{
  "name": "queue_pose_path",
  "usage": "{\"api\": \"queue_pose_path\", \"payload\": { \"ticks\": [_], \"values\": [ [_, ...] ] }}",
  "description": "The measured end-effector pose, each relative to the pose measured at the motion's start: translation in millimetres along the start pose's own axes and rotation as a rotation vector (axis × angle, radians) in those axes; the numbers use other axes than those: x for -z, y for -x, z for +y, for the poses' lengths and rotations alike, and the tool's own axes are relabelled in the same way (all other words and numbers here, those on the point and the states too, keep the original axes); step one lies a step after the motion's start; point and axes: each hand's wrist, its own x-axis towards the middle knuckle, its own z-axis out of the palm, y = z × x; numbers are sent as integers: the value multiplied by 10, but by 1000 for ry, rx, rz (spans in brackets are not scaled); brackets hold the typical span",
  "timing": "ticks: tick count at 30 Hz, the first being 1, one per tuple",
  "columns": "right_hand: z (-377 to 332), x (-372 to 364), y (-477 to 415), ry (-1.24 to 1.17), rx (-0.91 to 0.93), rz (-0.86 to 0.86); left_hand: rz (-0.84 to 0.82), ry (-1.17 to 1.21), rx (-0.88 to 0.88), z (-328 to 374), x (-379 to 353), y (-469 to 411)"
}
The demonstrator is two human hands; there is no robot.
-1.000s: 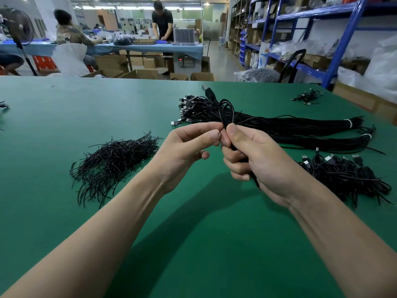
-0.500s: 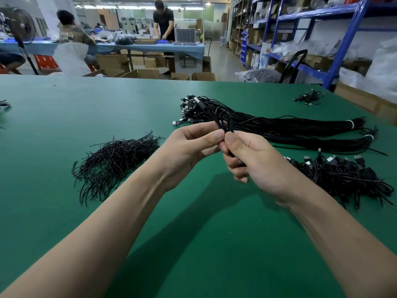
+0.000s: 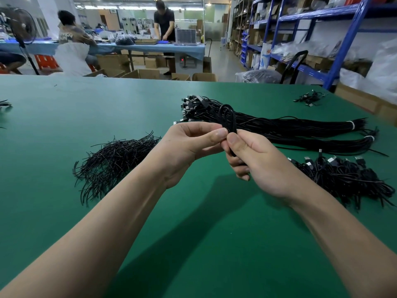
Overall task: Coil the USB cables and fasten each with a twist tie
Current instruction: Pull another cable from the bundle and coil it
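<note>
Holding entry: one cable [image 3: 228,117], black, folded into a narrow hank.

- **Hands:** together, raised over the table [image 3: 193,244]. The right hand [image 3: 264,164] is curled round the hank's lower half. The left hand [image 3: 189,151] pinches its waist between thumb and forefinger, and the two thumb tips almost meet across it.
- **Long axis:** upright, leaning slightly away. The closed loop shows above the thumbs; the lower end is hidden in the right palm.
- **Tie at the waist:** cannot tell.
- **Left of the left hand, near:** a loose heap of twist ties [image 3: 116,160], likely that hand's supply.
- **Right of the right hand:** a pile of coiled cables [image 3: 348,177].
- **Beyond both hands:** straight cables [image 3: 290,130] in bundles, lying left to right.
</note>
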Motion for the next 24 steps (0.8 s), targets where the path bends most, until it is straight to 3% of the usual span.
{"api": "queue_pose_path", "payload": {
  "ticks": [4,8,14,24],
  "values": [
    [-22,2,8,-4,6,-25,-48,-12,-19,36,-12,22],
    [-20,-4,8,-3,6,-27,15,-1,15,48,-7,31],
    [9,7,0,12,7,-9,53,-242,89,85,13,51],
    [26,69,-8,-42,38,-51,-46,-91,19,66,46,10]
  ]
}}
